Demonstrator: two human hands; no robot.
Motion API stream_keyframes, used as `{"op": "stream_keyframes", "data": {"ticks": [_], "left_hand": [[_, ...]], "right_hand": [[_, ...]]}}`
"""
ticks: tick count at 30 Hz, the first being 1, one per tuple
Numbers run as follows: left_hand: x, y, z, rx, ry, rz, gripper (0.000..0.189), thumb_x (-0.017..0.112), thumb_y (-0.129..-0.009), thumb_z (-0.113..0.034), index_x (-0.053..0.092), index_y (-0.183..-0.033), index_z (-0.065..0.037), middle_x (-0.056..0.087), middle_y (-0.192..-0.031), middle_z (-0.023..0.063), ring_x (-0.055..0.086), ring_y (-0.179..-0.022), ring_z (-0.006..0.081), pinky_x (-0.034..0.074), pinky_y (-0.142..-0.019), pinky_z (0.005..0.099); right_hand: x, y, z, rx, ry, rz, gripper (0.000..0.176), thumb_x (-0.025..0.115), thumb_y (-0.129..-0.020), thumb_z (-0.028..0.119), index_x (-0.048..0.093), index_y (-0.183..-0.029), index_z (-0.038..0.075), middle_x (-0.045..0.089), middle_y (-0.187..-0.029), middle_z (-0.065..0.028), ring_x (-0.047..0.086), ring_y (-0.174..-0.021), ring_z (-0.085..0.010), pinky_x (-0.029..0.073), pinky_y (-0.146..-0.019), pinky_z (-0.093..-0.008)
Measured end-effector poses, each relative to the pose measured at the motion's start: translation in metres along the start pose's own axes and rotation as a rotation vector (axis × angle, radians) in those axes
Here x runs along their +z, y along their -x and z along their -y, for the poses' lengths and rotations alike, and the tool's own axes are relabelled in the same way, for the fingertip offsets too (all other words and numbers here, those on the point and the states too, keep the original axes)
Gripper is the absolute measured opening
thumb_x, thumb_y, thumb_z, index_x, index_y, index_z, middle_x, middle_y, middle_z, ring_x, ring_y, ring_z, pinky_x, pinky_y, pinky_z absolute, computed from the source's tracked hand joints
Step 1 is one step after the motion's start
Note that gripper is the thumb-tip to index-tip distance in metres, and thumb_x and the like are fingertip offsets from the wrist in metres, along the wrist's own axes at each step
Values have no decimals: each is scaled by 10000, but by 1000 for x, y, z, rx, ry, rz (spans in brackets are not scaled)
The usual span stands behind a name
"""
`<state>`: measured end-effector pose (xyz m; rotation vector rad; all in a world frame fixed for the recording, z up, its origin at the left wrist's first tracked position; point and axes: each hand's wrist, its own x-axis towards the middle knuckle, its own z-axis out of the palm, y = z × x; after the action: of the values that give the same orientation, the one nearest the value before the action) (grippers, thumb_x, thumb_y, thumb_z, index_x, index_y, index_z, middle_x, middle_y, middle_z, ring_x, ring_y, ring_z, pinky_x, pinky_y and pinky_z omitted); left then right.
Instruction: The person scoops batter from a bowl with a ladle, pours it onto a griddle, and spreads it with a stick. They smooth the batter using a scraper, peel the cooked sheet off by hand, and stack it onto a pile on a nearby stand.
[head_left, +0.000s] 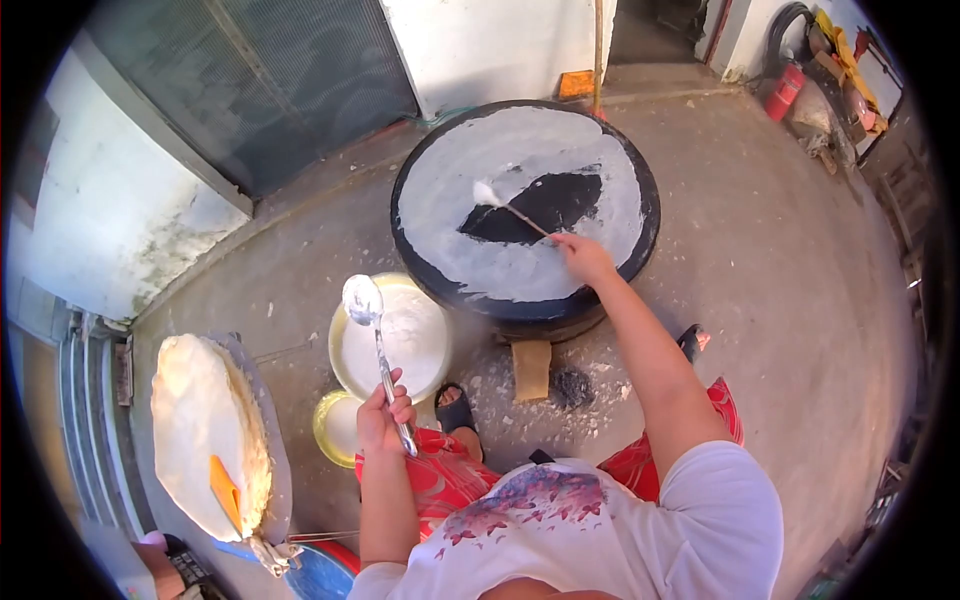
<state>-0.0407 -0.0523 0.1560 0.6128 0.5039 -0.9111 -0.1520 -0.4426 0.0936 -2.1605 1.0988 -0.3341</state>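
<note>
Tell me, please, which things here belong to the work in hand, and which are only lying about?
In use: right hand with spreading stick; griddle; left hand with ladle; batter bowl.
Untouched, lying about: stack of flat sheets; orange scraper; small yellow bowl; red cylinder by the wall.
</note>
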Motion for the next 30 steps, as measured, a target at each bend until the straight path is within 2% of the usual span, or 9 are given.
{"op": "stream_keyframes", "data": {"ticks": [2,6,8,11,16,20,22,26,30], "left_hand": [[3,0,0,-13,8,-15,326,336,-924,-195,432,-1141,28,440,-723,50,383,-520,102,322,-412,219],[-1,2,-1,-16,12,10,315,343,-921,-185,435,-1132,30,440,-724,50,383,-520,99,323,-411,215],[-2,4,-2,-14,11,32,308,332,-911,-175,440,-1122,22,460,-734,71,384,-521,112,336,-420,217],[-4,2,-2,6,-7,18,307,327,-913,-175,440,-1119,22,456,-733,68,382,-520,110,336,-419,217],[-2,1,-4,-32,7,19,308,328,-913,-180,441,-1116,22,452,-736,65,381,-519,108,336,-417,215],[-4,2,-5,-41,10,22,311,326,-915,-185,442,-1114,23,451,-738,63,380,-518,105,336,-416,212],[-4,3,-5,-34,5,15,311,325,-916,-186,445,-1112,25,452,-737,63,380,-516,105,336,-416,212],[-4,1,-7,-26,8,7,312,324,-918,-189,453,-1105,26,454,-735,62,378,-512,104,337,-416,211],[-4,0,-7,-52,21,19,311,327,-918,-189,458,-1103,24,455,-735,61,379,-511,103,338,-414,211]], "right_hand": [[3,3,-1,-173,8,91,253,489,-831,201,609,-1054,201,616,-958,-130,589,-864,-285,459,-753,-346],[-46,37,19,-152,111,179,243,516,-814,202,620,-1033,197,625,-913,-118,589,-849,-275,464,-744,-333],[-62,56,22,-176,276,-2,289,528,-772,143,609,-1043,202,607,-834,-85,586,-795,-258,468,-696,-330],[-28,85,32,-286,377,-339,392,525,-708,75,577,-1077,193,555,-773,-60,571,-729,-239,467,-643,-340],[56,109,39,-546,463,-226,414,509,-693,64,536,-1100,137,541,-798,-59,557,-715,-255,470,-604,-387],[33,78,23,-398,561,-235,400,492,-705,60,535,-1096,131,547,-807,-68,564,-721,-261,473,-615,-382],[17,66,21,-99,448,-258,409,508,-698,66,533,-1100,135,555,-812,-76,570,-735,-275,473,-639,-383],[21,99,40,-317,348,-160,455,545,-671,69,530,-1115,163,567,-870,-80,573,-773,-294,474,-665,-393],[4,74,13,-107,574,-200,451,524,-685,60,532,-1121,176,574,-874,-95,576,-779,-304,468,-679,-403]]}}
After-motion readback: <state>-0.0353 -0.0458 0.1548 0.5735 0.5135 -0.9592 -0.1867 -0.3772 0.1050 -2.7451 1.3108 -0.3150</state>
